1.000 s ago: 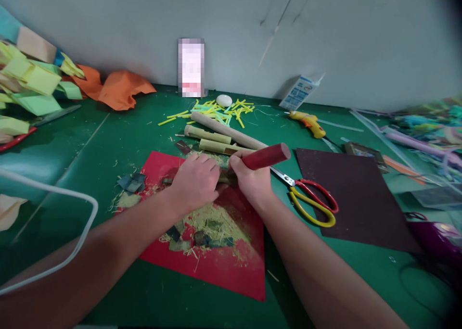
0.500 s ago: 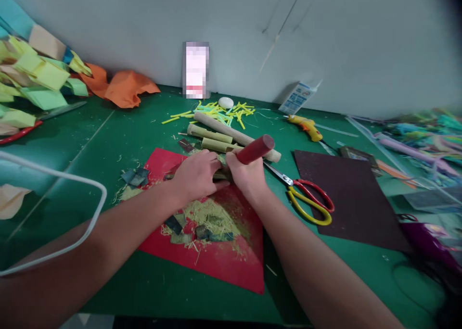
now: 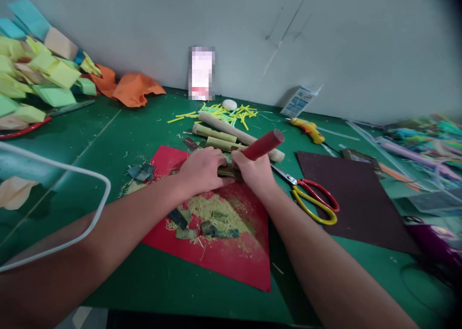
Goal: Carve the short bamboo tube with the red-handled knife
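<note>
My left hand [image 3: 202, 169] is closed round a short piece of bamboo [image 3: 228, 173], pressing it down on a red sheet [image 3: 216, 266]. Closed on a thick red handle [image 3: 265, 144], my right hand [image 3: 254, 173] sits against the same bamboo. The handle slants up to the right; the working end of this tool is hidden by my fingers. Pale shavings [image 3: 216, 205] and dark green strips of peel [image 3: 226, 233] lie on the sheet. Just beyond my hands are a bamboo tube [image 3: 218, 143], another tube [image 3: 216, 132] and a long pale stick [image 3: 238, 132].
Scissors [image 3: 317, 213] with red and yellow handles overlap a dark brown sheet [image 3: 357, 199] at right. A yellow glue gun [image 3: 310, 129] lies behind. Folded papers [image 3: 54, 74] pile at left. A phone [image 3: 201, 73] leans on the wall. A white cable [image 3: 104, 177] crosses my left forearm.
The whole view has shifted slightly, with things appearing a little further right. Both hands keep their hold; the red handle now leans further to the right.
</note>
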The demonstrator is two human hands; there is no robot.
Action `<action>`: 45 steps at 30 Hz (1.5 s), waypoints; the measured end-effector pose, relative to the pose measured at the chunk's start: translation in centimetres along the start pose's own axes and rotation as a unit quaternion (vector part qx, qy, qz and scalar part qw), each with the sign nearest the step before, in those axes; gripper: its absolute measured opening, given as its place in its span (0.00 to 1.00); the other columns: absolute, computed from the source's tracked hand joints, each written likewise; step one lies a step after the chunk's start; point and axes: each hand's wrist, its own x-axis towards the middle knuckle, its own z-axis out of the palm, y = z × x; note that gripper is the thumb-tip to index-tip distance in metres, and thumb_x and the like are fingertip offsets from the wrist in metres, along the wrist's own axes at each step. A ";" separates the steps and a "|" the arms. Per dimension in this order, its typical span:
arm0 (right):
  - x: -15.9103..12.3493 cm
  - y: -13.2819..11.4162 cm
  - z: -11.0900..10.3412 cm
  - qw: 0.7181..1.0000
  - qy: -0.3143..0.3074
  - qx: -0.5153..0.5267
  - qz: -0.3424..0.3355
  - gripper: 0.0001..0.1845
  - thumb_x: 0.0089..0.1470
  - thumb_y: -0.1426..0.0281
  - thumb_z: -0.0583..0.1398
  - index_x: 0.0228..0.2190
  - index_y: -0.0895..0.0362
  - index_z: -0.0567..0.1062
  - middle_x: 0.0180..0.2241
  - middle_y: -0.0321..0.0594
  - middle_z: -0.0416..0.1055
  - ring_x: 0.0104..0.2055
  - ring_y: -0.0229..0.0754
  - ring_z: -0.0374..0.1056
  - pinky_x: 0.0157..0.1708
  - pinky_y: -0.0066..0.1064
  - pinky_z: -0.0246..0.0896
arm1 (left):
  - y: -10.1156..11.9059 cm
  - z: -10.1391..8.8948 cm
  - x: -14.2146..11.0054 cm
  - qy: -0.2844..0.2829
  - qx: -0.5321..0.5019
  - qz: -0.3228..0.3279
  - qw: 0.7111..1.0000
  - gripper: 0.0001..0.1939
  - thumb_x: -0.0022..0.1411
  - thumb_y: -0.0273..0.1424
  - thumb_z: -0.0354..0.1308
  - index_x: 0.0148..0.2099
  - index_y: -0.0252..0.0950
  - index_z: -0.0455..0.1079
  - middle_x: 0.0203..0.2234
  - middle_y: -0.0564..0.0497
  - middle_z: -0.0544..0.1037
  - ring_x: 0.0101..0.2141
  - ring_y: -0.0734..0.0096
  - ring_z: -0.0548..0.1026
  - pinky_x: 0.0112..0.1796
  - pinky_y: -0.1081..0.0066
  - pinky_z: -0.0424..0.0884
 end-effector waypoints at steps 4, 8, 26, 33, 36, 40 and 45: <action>-0.6 0.0 0.0 0.999 0.009 -0.005 -0.035 0.14 0.45 0.67 0.59 0.14 0.53 0.61 0.16 0.30 0.57 0.22 0.35 0.53 0.25 0.32 0.51 | 0.0 0.0 -0.1 0.002 0.014 0.004 1.000 0.18 0.59 0.46 0.63 0.36 0.35 0.74 0.33 0.46 0.76 0.38 0.58 0.73 0.35 0.63 0.66; -0.8 0.0 0.0 0.999 -0.002 -0.026 -0.046 0.15 0.46 0.65 0.58 0.14 0.53 0.61 0.16 0.30 0.57 0.23 0.35 0.53 0.26 0.32 0.52 | 0.0 0.0 -0.3 0.015 0.029 0.019 0.999 0.19 0.60 0.48 0.62 0.36 0.35 0.73 0.33 0.46 0.75 0.37 0.60 0.72 0.35 0.64 0.66; -0.4 -0.4 -1.7 0.993 -0.087 0.068 0.039 0.10 0.46 0.68 0.59 0.16 0.56 0.70 0.11 0.30 0.57 0.16 0.32 0.52 0.19 0.30 0.44 | 0.1 -0.3 -0.2 -0.006 0.004 -0.006 1.000 0.16 0.55 0.43 0.66 0.37 0.36 0.75 0.34 0.48 0.76 0.39 0.60 0.73 0.37 0.64 0.67; -0.3 0.0 -1.9 0.991 -0.087 0.098 0.040 0.11 0.46 0.67 0.60 0.17 0.57 0.71 0.13 0.31 0.60 0.17 0.32 0.54 0.20 0.29 0.45 | 0.0 -0.1 -0.2 0.000 -0.008 0.002 1.000 0.15 0.56 0.43 0.66 0.39 0.37 0.75 0.34 0.49 0.77 0.40 0.60 0.73 0.38 0.64 0.67; -0.3 0.0 -2.0 0.989 -0.091 0.108 0.053 0.11 0.47 0.66 0.60 0.17 0.57 0.72 0.14 0.32 0.62 0.18 0.32 0.54 0.20 0.30 0.45 | 0.0 -0.1 -0.2 0.003 -0.011 -0.004 1.000 0.15 0.55 0.43 0.67 0.38 0.37 0.76 0.33 0.49 0.76 0.39 0.61 0.72 0.37 0.64 0.66; -0.3 -0.1 -2.3 0.994 -0.087 0.053 0.049 0.09 0.46 0.66 0.62 0.19 0.57 0.75 0.15 0.32 0.63 0.21 0.34 0.58 0.22 0.29 0.49 | 0.0 0.0 -0.3 0.010 -0.008 -0.004 1.000 0.16 0.54 0.43 0.68 0.36 0.37 0.75 0.33 0.49 0.76 0.39 0.61 0.72 0.36 0.64 0.66; -0.7 -0.5 -2.7 0.997 -0.063 0.041 0.034 0.13 0.44 0.60 0.65 0.22 0.57 0.74 0.18 0.32 0.65 0.21 0.34 0.57 0.23 0.30 0.51 | 0.2 -0.2 -0.3 0.001 -0.003 0.000 1.000 0.17 0.55 0.44 0.68 0.38 0.36 0.74 0.34 0.48 0.76 0.40 0.59 0.72 0.37 0.63 0.67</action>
